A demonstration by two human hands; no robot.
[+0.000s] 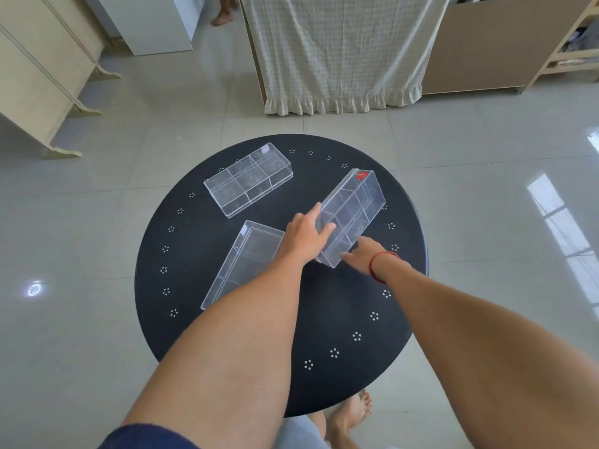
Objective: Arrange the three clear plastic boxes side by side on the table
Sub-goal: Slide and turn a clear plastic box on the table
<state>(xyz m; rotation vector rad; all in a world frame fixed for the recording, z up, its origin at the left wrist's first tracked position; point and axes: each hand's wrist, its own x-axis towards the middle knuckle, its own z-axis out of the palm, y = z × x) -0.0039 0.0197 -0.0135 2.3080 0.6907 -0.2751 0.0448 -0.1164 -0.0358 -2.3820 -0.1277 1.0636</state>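
Three clear plastic boxes with inner dividers lie on a round black table (201,325). One box (249,178) rests flat at the back left. A second box (241,264) lies at the left centre, partly hidden under my left forearm. The third box (355,209), with a red sticker at its far end, is tilted up at the right centre. My left hand (306,234) grips its near left side, thumb and fingers around the edge. My right hand (363,257), a red cord at its wrist, touches the box's near right corner.
The table stands on a pale tiled floor. A checked curtain (340,53) hangs behind it, cream furniture (42,76) at the left, a wooden shelf (573,43) at the right. My bare foot (350,413) shows below the table's near edge. Another person's foot (223,17) is far back.
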